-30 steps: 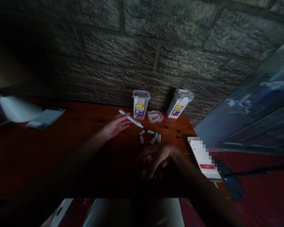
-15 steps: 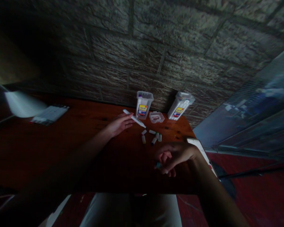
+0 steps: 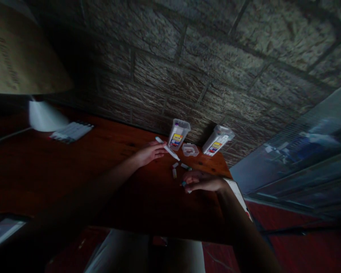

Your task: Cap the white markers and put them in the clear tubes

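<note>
My left hand is closed around a white marker that points down to the right, its dark tip near several loose marker caps on the dark red wooden table. My right hand rests among those caps with its fingers curled on a small cap with a teal end. Just behind the caps stand two clear plastic marker boxes against the stone wall, with a clear lid lying between them.
A phone lies at the table's right edge by my right wrist. A flat pack of markers and a white object sit at the far left. The stone wall bounds the table's back. A glass panel stands to the right.
My right hand moved forward from near the table's front edge to the loose caps, still holding a small cap. The left hand and its marker stayed put. The view tilted.
</note>
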{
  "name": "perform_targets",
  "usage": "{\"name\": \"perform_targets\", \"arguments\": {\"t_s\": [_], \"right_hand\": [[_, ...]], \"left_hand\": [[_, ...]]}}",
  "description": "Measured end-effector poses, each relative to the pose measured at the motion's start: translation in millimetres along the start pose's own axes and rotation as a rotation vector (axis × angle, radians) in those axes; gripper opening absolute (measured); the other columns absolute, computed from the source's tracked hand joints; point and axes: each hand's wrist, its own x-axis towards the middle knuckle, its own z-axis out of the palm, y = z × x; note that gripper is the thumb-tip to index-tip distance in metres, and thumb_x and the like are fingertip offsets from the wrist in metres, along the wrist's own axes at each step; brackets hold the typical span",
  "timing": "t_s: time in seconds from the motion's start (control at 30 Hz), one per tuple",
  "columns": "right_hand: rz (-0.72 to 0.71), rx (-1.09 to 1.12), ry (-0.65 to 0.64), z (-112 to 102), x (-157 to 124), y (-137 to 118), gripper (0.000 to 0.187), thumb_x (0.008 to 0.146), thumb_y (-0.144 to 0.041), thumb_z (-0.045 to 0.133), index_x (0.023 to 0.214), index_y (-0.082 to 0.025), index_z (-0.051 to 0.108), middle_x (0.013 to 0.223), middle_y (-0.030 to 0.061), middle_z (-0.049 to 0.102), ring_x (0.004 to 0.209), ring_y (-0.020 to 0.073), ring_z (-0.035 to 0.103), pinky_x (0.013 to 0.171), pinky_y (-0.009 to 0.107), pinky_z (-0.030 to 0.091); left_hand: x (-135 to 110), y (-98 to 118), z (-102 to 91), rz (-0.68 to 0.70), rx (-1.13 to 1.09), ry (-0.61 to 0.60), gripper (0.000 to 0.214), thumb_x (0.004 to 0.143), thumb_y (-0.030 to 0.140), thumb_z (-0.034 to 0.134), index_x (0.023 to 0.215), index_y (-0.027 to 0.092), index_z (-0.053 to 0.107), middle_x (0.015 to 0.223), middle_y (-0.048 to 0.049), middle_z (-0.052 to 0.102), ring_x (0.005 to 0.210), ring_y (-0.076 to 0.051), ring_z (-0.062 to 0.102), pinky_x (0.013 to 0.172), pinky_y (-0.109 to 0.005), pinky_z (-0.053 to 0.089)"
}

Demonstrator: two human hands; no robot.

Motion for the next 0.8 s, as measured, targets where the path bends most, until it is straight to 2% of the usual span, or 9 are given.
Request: {"name": "perform_targets", "arguments": {"t_s": [0.1, 0.17, 0.23, 0.37, 0.47, 0.6, 0.8], "right_hand": [[-0.032, -0.007, -0.083, -11.6, 5.3, -11.2, 0.036, 0.069, -0.031, 0.085, 0.095, -0.015, 0.067, 0.08, -0.0004, 0.071, 0.071, 0.0094, 0.064, 0.069, 0.022, 0.05], [-0.096, 0.048, -0.066, -18.4, 7.8, -9.1, 0.037, 0.068, -0.034, 0.086, 0.093, -0.014, 0.067, 0.078, 0.0009, 0.07, 0.069, 0.0104, 0.064, 0.066, 0.023, 0.049], [-0.183, 0.164, 0.052, -22.0, 10.4, -1.3, 0.043, 0.063, -0.036, 0.089, 0.093, -0.015, 0.066, 0.074, -0.0006, 0.068, 0.063, 0.0105, 0.062, 0.06, 0.022, 0.048], [-0.324, 0.396, 0.41, -17.9, 18.6, 11.2, 0.047, 0.059, -0.031, 0.089, 0.096, -0.021, 0.061, 0.063, -0.0083, 0.058, 0.048, 0.0053, 0.048, 0.047, 0.018, 0.038], [-0.38, 0.499, 0.628, -12.9, 26.8, 9.4, 0.047, 0.059, -0.033, 0.088, 0.094, -0.023, 0.059, 0.066, -0.0082, 0.058, 0.046, 0.0046, 0.042, 0.042, 0.017, 0.032], [-0.432, 0.442, 0.855, -11.3, 35.7, 7.7, 0.044, 0.063, -0.04, 0.082, 0.098, -0.023, 0.063, 0.077, -0.0043, 0.063, 0.05, 0.0063, 0.046, 0.044, 0.019, 0.037], [-0.429, 0.269, 1.017, -8.0, 42.0, 16.5, 0.042, 0.071, -0.056, 0.076, 0.082, -0.021, 0.058, 0.07, -0.0027, 0.062, 0.05, 0.0082, 0.05, 0.048, 0.022, 0.041]], "left_hand": [[1.5, -0.4, -0.1, -0.004, -0.005, 0.003, 0.008, 0.08, 0.015, 0.078, 0.087, 0.016, 0.074, 0.089, -0.0067, 0.077, 0.074, -0.015, 0.072, 0.067, -0.024, 0.052], [2.2, -0.9, -0.5, -0.016, -0.014, -0.003, 0.008, 0.08, 0.015, 0.078, 0.086, 0.016, 0.073, 0.088, -0.0065, 0.077, 0.076, -0.015, 0.072, 0.068, -0.025, 0.053], [2.6, -1.9, -0.9, -0.02, -0.024, -0.015, 0.01, 0.078, 0.011, 0.078, 0.085, 0.015, 0.073, 0.087, -0.0063, 0.078, 0.077, -0.016, 0.073, 0.071, -0.026, 0.054], [2.3, -4.6, -0.6, 0.016, -0.055, -0.056, 0.014, 0.077, 0.003, 0.076, 0.086, 0.013, 0.073, 0.085, -0.0054, 0.078, 0.08, -0.015, 0.074, 0.08, -0.028, 0.056], [1.8, -5.4, 1.3, 0.042, -0.102, -0.044, 0.013, 0.08, 0.001, 0.071, 0.084, 0.013, 0.072, 0.086, -0.0053, 0.078, 0.083, -0.016, 0.074, 0.086, -0.03, 0.057], [0.4, -3.4, 3.7, 0.07, -0.156, -0.017, 0.01, 0.084, 0.005, 0.068, 0.082, 0.014, 0.071, 0.089, -0.0069, 0.078, 0.09, -0.019, 0.075, 0.091, -0.035, 0.056], [-3.4, -1.8, 3.9, 0.126, -0.111, -0.066, 0.011, 0.08, 0.005, 0.072, 0.084, 0.015, 0.071, 0.098, -0.0059, 0.078, 0.097, -0.018, 0.074, 0.098, -0.037, 0.053]]}}
